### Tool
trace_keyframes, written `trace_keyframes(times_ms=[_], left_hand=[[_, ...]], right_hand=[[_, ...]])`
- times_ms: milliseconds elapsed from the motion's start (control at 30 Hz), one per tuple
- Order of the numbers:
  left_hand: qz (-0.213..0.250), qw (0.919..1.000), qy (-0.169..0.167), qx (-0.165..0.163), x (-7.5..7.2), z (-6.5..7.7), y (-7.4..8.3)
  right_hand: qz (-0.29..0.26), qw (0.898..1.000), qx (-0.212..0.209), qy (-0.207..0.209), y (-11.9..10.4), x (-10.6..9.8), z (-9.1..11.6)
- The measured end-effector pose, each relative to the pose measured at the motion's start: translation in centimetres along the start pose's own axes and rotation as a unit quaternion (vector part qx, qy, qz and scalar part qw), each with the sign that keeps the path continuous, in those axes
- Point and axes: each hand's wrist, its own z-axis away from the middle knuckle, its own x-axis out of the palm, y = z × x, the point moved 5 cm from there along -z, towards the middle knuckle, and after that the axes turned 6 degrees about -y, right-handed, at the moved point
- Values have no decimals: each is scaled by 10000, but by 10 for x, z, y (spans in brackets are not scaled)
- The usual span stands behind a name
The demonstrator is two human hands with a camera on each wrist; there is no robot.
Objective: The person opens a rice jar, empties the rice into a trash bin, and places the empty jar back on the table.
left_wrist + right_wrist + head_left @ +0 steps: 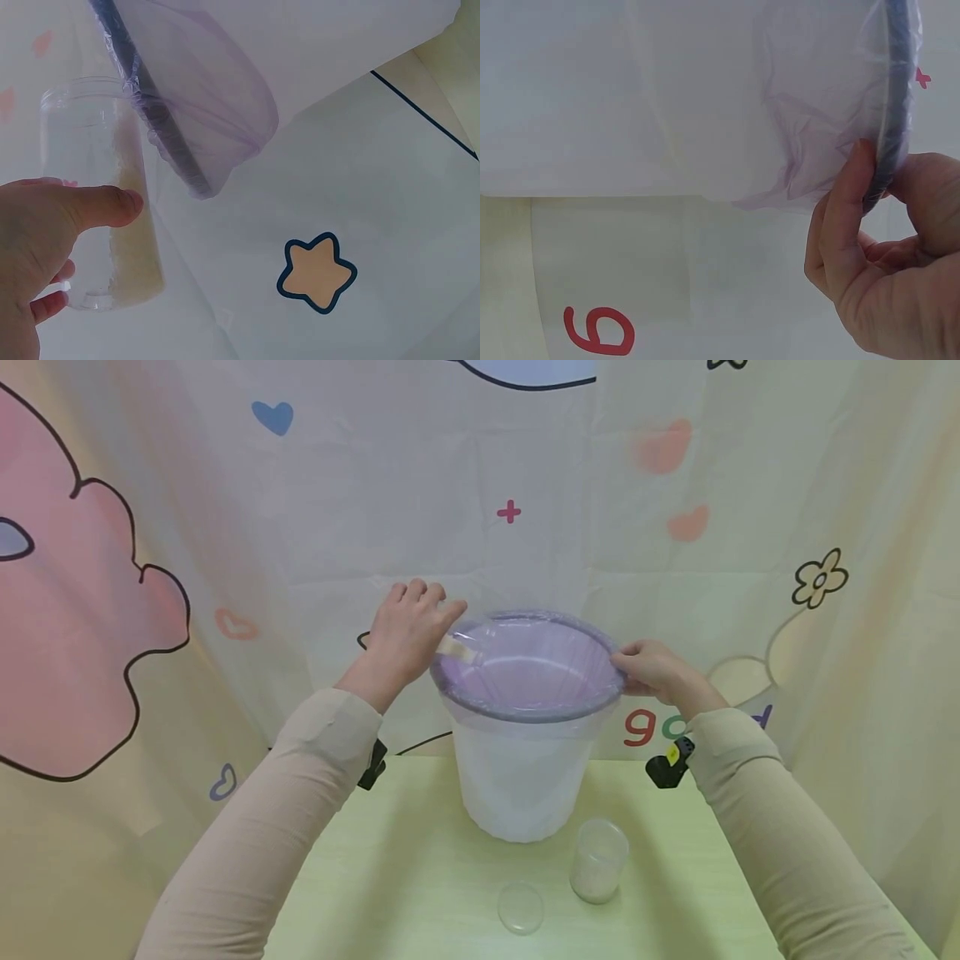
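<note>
A white trash bin with a grey rim stands on the table, lined with a thin purple bag folded over the rim. My left hand holds a clear plastic jar on its side at the bin's left edge, mouth toward the opening. Pale, cream-coloured contents lie along the lower wall of the jar. At the right side, my right hand pinches the rim and the bag, thumb on one side and fingers on the other.
A second clear jar stands upright on the table in front of the bin, to the right. Beside it lies a round clear lid. Behind the bin hangs a printed curtain.
</note>
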Motion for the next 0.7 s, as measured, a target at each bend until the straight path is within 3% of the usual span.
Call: trace_keyframes(times_ms=[700], left_hand=[[-83,9999,97,30,2,0,1]], right_hand=[[25,10000,-4,-11,0,0,0]])
